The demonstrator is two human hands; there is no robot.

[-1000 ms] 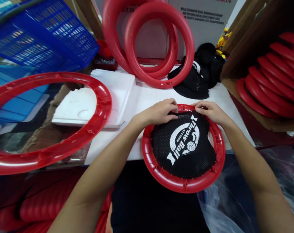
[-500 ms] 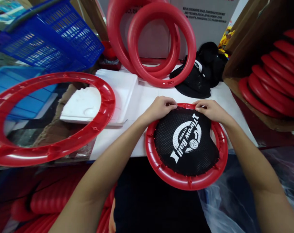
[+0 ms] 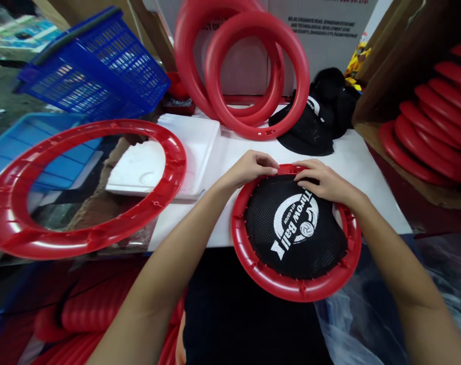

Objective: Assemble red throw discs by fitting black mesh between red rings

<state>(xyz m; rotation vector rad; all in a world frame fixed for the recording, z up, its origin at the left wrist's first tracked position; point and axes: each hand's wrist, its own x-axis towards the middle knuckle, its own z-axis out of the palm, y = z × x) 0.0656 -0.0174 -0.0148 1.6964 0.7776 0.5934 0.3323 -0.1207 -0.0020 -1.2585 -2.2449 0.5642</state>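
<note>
A red plastic ring (image 3: 300, 290) lies over the front edge of the white table, with a black mesh net (image 3: 310, 248) printed "Throw Ball" inside it. Most of the net's border follows the ring; a gap shows at its right side. At the ring's top left, my left hand (image 3: 254, 167) pinches the rim and the net's edge between thumb and fingers. My right hand (image 3: 323, 180) lies over the upper right of the net, its fingers bent on the mesh near the rim and partly hiding the print.
Large red rings (image 3: 215, 76) lean on a carton behind, beside black nets (image 3: 310, 132). A loose red ring (image 3: 81, 241) is at the left, near white foam (image 3: 196, 152) and a blue basket (image 3: 97, 71). A box at the right holds several red rings (image 3: 424, 137).
My right hand has shifted left and its fingers have come down over the net's upper edge. My left hand keeps its pinch. The whole view has moved slightly.
</note>
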